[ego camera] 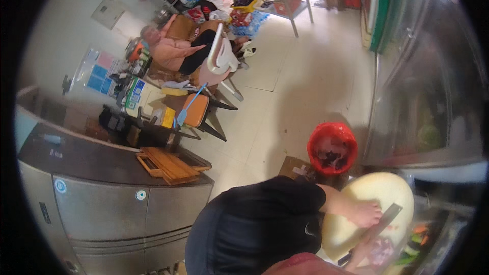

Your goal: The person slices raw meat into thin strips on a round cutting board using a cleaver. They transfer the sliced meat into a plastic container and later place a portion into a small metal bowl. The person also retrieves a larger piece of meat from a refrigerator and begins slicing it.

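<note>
A thick round pale cutting board (386,187) lies before me at the lower right. My left hand (365,214) rests on it, fingers bent down beside a long steel knife blade (387,215); whatever may be under the fingers is hidden. My right hand (361,254) is closed around the knife near its dark handle (345,259). The blade slants across the board, its tip pointing away past my left fingers. Close to my right hand is a blurred heap of pinkish raw meat (382,250). Small reddish bits lie on the board by the blade.
Beyond the board are cut green and orange vegetables (414,242). A red-lined bin (332,147) and cardboard box (292,167) stand to my left. Behind me is a steel refrigerator cabinet (103,210) with wooden boards (174,164) on top. A person (172,51) sits near a white chair (221,59).
</note>
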Action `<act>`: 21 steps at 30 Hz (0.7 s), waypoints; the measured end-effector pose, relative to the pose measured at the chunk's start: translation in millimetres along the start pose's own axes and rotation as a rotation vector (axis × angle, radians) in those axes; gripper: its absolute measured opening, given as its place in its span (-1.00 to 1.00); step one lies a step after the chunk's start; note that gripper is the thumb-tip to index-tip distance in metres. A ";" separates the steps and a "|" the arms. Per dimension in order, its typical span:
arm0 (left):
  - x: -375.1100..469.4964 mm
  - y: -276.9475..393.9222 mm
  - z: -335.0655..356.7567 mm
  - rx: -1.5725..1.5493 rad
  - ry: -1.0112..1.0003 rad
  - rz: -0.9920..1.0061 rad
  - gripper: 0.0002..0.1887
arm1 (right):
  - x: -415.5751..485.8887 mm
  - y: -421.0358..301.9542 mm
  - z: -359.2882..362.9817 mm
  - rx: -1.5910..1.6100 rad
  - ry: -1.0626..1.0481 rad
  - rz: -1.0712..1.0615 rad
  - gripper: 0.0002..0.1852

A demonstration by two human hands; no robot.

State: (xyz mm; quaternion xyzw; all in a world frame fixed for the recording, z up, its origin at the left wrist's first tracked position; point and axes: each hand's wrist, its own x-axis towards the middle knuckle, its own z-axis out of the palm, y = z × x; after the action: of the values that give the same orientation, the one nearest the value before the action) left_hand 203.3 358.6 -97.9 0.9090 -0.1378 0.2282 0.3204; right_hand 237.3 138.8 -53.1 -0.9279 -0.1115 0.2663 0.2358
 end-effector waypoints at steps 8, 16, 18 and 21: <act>-1.9 -2.0 12.0 0.004 0.005 -0.004 -0.76 | 36.3 62.2 29.9 -0.379 0.608 -0.695 -0.27; 0.6 0.5 5.6 -0.020 -0.020 -0.018 -0.74 | -18.6 -21.6 2.2 0.244 0.048 0.197 -0.22; 0.8 -0.5 5.8 -0.041 -0.023 -0.012 -0.74 | -18.4 -30.5 0.2 0.224 -0.023 0.231 -0.24; 0.5 -2.6 5.7 -0.036 -0.044 -0.006 -0.74 | -14.6 -31.7 1.7 0.210 0.013 0.097 -0.35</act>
State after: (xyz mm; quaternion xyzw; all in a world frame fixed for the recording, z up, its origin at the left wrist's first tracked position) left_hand 206.7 356.8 -102.9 0.9083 -0.1464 0.2046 0.3341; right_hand 221.6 162.0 -32.1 -0.9043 -0.0362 0.2815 0.3190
